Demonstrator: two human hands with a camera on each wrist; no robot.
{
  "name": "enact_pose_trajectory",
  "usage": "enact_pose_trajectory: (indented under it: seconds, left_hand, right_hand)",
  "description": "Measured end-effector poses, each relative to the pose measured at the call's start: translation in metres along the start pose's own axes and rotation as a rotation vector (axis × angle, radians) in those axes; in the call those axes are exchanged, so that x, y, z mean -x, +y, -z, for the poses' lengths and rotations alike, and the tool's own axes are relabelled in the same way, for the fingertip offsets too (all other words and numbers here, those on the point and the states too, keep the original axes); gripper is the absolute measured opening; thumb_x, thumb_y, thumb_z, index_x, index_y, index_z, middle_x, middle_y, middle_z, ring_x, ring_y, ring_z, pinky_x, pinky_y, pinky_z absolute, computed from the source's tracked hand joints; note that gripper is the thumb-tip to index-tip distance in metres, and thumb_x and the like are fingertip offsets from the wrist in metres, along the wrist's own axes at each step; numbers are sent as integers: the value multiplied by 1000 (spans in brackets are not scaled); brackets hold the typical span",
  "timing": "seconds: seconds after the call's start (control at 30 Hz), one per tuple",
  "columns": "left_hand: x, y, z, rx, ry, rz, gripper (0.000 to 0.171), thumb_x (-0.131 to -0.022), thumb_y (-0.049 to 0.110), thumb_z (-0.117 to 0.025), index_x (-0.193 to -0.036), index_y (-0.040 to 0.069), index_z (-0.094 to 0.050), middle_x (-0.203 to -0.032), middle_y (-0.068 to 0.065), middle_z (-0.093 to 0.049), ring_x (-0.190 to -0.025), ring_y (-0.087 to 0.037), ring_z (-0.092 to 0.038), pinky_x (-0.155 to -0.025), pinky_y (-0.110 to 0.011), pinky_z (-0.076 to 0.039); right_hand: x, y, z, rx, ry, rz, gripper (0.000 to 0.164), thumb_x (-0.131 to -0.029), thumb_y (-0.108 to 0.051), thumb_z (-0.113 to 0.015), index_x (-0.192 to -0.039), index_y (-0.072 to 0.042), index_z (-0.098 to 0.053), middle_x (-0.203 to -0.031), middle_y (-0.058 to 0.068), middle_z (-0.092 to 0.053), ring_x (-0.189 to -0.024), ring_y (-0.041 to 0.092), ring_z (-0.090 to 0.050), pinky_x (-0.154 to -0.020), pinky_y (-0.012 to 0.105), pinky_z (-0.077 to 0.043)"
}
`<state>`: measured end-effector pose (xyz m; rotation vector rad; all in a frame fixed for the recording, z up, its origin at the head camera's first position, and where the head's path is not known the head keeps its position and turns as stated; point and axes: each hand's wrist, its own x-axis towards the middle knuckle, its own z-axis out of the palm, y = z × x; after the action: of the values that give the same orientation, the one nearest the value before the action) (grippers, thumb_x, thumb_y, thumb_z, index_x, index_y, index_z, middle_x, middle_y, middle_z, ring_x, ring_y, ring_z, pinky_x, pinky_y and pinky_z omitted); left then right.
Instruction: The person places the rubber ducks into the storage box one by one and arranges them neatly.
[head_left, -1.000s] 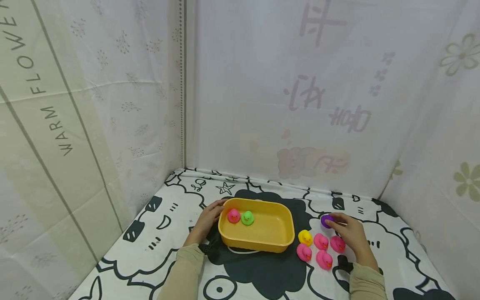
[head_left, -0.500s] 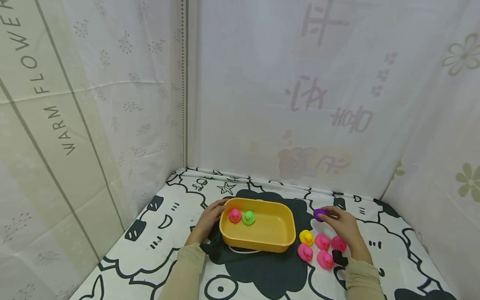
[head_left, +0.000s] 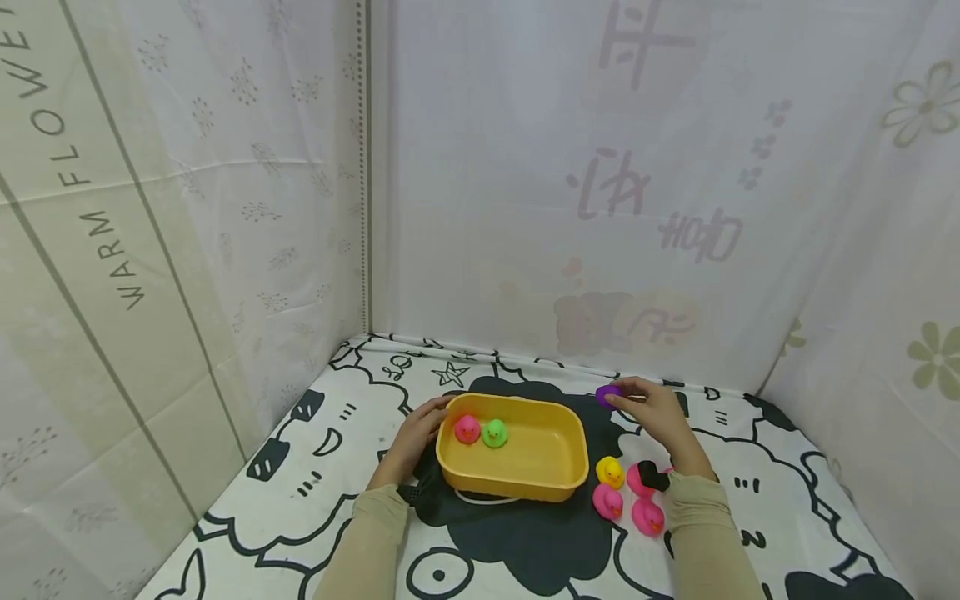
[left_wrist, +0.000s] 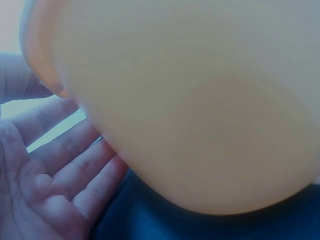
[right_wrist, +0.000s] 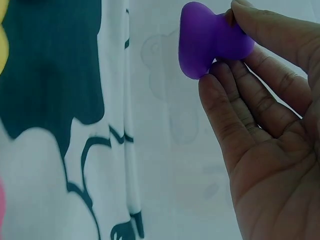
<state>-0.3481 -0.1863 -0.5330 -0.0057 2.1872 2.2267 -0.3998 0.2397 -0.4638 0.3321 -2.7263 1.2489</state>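
Cloth-covered desk, right part: pink duck and second pink duck, nearest; yellow duck and third pink duck, partly hidden, behind. Mid-desk: yellow tray; inside, left end, tray's pink duck and green duck. Left hand: fingers extended, touching tray's left end. Right hand: pinching purple toy beyond tray's far right corner, toward desk's far edge. Patterned curtain behind.

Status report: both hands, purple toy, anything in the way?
Right hand pinches purple toy, outside yellow tray, near its far right corner. Left hand touches tray's left side. No obstruction seen between toy and tray.
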Motion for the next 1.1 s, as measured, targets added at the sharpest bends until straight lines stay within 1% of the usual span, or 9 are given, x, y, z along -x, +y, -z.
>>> enact_pose_trajectory:
  seconds: [0.13, 0.3, 0.43, 0.5, 0.6, 0.67, 0.87, 0.97, 1.1]
  left_hand:
    - [0, 0, 0, 2, 6, 13, 42, -100, 37, -57, -137, 17, -62, -141, -7, -57, -128, -25, -55, -111, -44, -42]
    - [1, 0, 0, 0, -3, 0, 41, -101, 35, -56, -138, 17, -62, -141, -7, -57, -128, -25, -55, -111, -44, -42]
    - [1, 1, 0, -6, 5, -9, 41, -102, 35, -55, -138, 17, -61, -142, -8, -57, -128, -26, -55, -111, -45, -42]
    - [1, 1, 1, -5, 6, -10, 40, -102, 34, -55, -137, 17, -62, -141, -8, -57, -128, -26, -55, -111, -45, -42]
    - [1, 0, 1, -7, 1, -22, 41, -102, 33, -54, -138, 15, -61, -141, -9, -57, -127, -27, -56, -111, -45, -42]
    - [1, 0, 2, 0, -3, -20, 41, -102, 33, -55, -138, 15, -61, -140, -9, -58, -127, -26, -56, -110, -44, -42]
    - [2, -1, 1, 0, 5, -8, 40, -102, 33, -55, -138, 16, -61, -140, -8, -58, -126, -25, -57, -109, -43, -44]
    - [2, -1, 1, 6, 4, -7, 40, -102, 33, -55, -138, 16, -61, -140, -9, -57, -126, -26, -57, -109, -43, -44]
    - [0, 1, 1, 3, -4, -17, 42, -101, 34, -56, -138, 16, -61, -141, -8, -57, -127, -26, -56, -110, -43, -43]
  right_hand:
    - [-9, -12, -4, -10, -25, 36, 50, -88, -46, -75, -125, -13, -68, -120, 12, -69, -116, 36, -62, -92, 49, -56]
    - [-19, -26, -13, -12, -60, 98, 44, -87, -41, -78, -120, -14, -71, -114, 9, -71, -109, 32, -66, -90, 47, -57]
    - [-28, -37, -25, -16, -155, 151, 39, -87, -39, -78, -117, -15, -72, -108, 4, -72, -104, 26, -67, -89, 43, -58]
    - [-31, -43, -33, -21, -209, 164, 36, -88, -38, -77, -116, -16, -72, -107, 1, -72, -105, 24, -67, -90, 41, -58]
    - [-32, -51, -43, -28, -272, 173, 34, -88, -37, -78, -115, -17, -72, -106, -1, -72, -106, 23, -66, -91, 40, -58]
    - [-33, -56, -49, -30, -296, 183, 32, -88, -36, -77, -114, -18, -73, -106, -2, -71, -106, 22, -66, -91, 40, -57]
    - [-36, -64, -66, -19, -340, 229, 32, -89, -39, -77, -112, -17, -74, -104, -4, -71, -102, 19, -66, -88, 38, -58]
    - [-36, -68, -72, -20, -362, 235, 31, -88, -39, -77, -110, -18, -74, -102, -6, -72, -99, 16, -66, -88, 36, -57]
    - [-35, -75, -76, -52, -396, 233, 27, -89, -35, -77, -109, -17, -74, -101, -4, -72, -95, 15, -67, -87, 36, -58]
